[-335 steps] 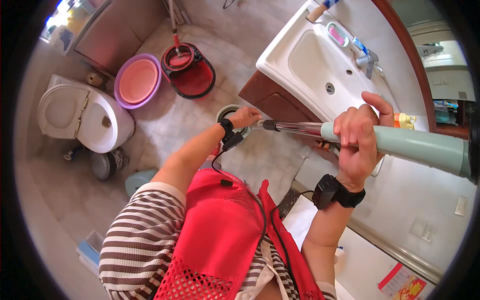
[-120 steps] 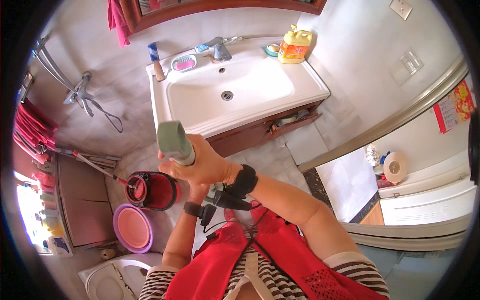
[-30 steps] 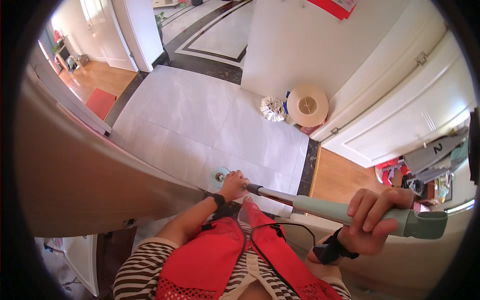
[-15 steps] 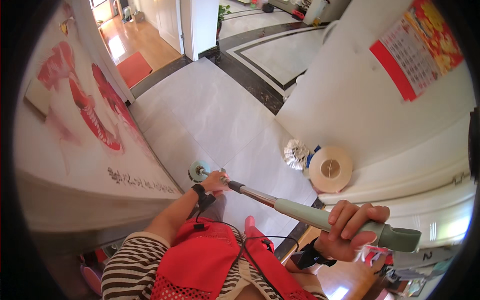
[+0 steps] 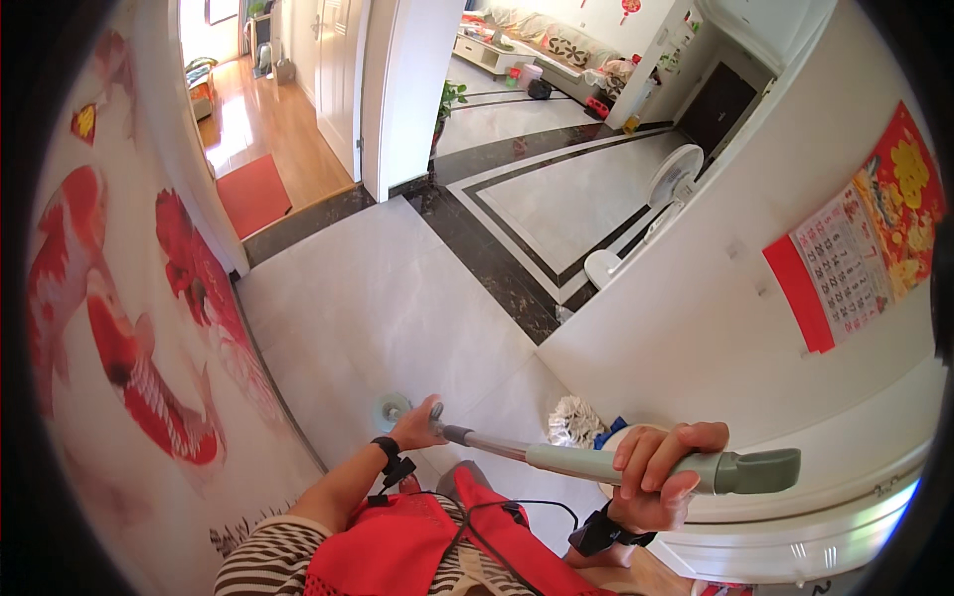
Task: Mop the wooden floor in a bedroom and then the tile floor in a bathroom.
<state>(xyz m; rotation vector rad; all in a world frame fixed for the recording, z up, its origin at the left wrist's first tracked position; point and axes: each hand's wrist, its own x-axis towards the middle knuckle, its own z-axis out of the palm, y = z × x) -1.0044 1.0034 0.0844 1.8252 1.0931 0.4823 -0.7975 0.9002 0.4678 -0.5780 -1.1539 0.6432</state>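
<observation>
My left hand is closed on the lower part of a pole, steel with a dark collar. Beside it, lower down, is a round pale green head over the grey floor tiles; whether it touches them I cannot tell. My right hand wraps round the sage green grip at the upper end, which points to the right. A white crumpled, frilly bundle lies by the right wall, partly behind the pole.
Red fish are painted on the left wall. Ahead left, a doorway shows wood floor and a red mat; ahead right, a bordered-tile room holds a plant, sofa and white fan. A calendar hangs right.
The view has moved from the bathroom into the hallway and now takes in more of the rooms ahead. Both my hands still hold the pole, carried along with me.
</observation>
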